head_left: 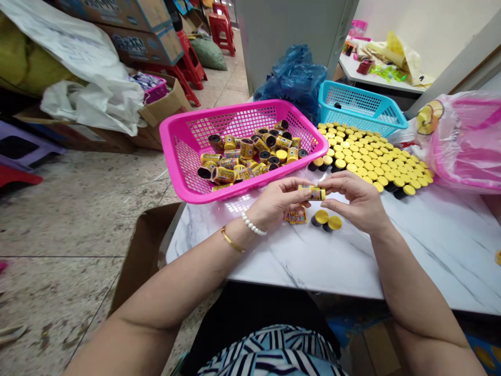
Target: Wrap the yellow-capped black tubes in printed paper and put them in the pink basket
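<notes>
Between my two hands, above the white marble-patterned table (282,256), is a small canister (315,192) with a yellow printed label, lying on its side. My left hand (282,198) pinches one end of it between thumb and fingers. The fingers and thumb of my right hand (358,201) close around its other, yellow end. Just below stand two black canisters with yellow lids (327,219). Beside them, partly under my left hand, lie several small printed labels (297,216). Behind my left hand, a pink basket (182,192) holds many labelled canisters (246,149), jumbled together.
Rows of upright yellow-lidded canisters (368,156) cover the table's back right. Behind them are a turquoise basket (362,104) and blue plastic bags (295,75). A pink basket in clear plastic (469,141) stands at right. A cardboard box (143,250) sits below the table's left edge.
</notes>
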### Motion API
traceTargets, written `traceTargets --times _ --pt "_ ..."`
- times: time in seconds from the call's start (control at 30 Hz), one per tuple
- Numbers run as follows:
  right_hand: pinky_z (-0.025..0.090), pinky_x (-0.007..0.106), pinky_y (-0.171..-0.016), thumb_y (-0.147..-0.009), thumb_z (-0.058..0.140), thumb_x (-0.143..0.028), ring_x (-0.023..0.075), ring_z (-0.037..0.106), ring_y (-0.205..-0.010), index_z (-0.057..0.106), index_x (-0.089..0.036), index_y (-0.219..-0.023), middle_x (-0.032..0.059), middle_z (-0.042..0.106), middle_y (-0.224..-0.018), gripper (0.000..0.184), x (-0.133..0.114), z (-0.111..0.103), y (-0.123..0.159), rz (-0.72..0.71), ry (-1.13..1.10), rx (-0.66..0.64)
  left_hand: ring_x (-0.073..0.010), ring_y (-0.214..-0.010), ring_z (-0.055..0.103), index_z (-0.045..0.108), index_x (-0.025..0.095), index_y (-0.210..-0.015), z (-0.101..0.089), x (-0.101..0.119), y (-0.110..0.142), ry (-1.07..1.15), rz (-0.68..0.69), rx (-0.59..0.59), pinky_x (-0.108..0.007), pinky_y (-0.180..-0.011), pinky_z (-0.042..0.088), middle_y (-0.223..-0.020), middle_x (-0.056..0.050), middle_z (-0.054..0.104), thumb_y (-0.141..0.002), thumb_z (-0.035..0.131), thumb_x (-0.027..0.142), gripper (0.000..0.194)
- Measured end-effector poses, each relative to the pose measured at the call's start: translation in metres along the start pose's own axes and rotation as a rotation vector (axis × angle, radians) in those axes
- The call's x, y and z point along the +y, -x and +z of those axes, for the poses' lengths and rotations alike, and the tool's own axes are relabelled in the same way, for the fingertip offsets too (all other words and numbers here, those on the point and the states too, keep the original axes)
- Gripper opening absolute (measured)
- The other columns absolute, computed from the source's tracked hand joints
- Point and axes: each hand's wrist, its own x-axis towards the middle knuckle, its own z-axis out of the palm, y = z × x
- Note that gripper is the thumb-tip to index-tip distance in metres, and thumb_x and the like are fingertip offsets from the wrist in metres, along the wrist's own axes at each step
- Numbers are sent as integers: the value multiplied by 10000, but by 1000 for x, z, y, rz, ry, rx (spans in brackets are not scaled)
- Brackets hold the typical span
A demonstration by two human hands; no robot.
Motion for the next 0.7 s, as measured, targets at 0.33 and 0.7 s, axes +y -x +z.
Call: traceTargets --times 0.33,0.7 --pt "699 438 -834 -791 907 -345 238 789 -837 815 -269 -1007 31 828 -961 247 -19 16 9 201 -15 160 -155 -850 738 811 124 -1008 2 -1 3 -139 246 -10 -258 -800 588 -973 -87 798 -692 969 259 378" --pt "656 441 -930 -781 901 -317 237 768 -938 781 -271 -968 41 807 -1011 227 -4 28 6 44 44 167 -111 -696 654 789 148 -995 -6 -4 -3 -193 250 -13 -221 -672 539 -838 -36 738 -787 917 388 342"
